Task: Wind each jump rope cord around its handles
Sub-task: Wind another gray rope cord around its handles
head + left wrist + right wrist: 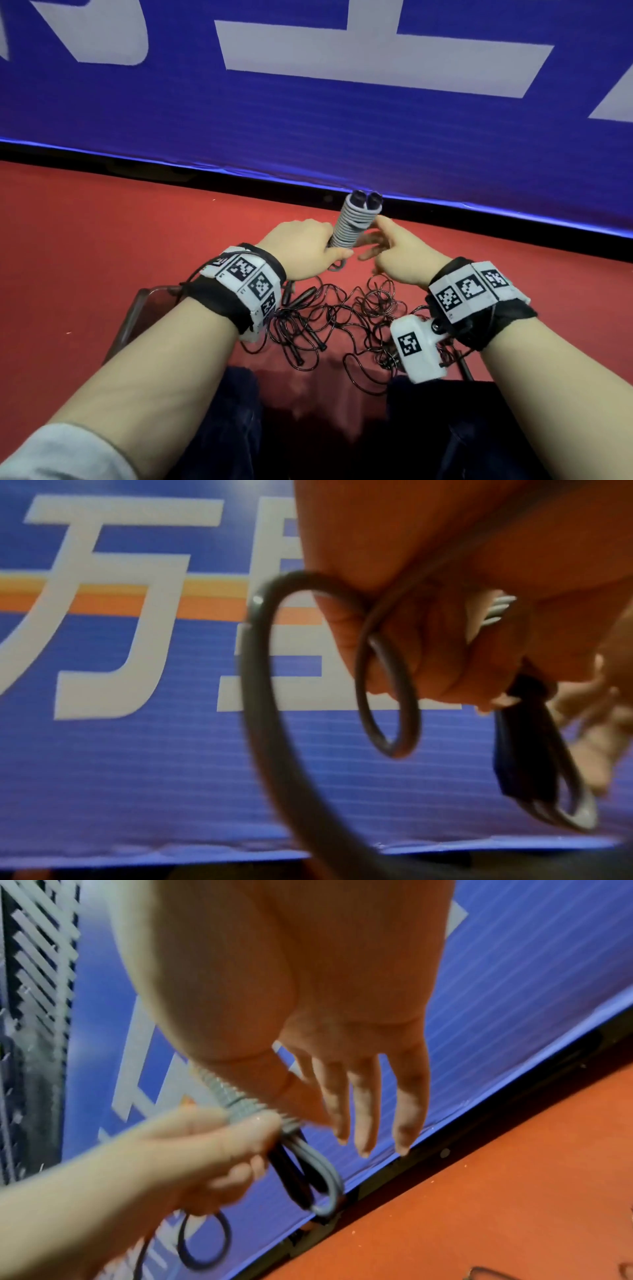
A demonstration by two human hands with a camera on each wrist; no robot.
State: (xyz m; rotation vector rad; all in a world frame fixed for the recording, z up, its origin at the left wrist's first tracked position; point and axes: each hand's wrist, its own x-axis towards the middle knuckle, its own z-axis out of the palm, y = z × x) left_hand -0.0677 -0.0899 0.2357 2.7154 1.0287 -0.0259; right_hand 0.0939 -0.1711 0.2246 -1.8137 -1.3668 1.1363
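One grey jump rope point(352, 222), coiled round its paired handles, sits gripped in the left hand point(301, 250) above the floor — right hand point(394, 253) fingers straight, holding nothing — so the loose end loop could spring free, I judge, if that grip slackens.

Smooth grey plastic cord point(349, 226), matt red floor point(102, 240), ribbed blue banner point(308, 120)

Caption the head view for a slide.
Left hand grips a grey-cord-wound handle pair; open right hand alongside.
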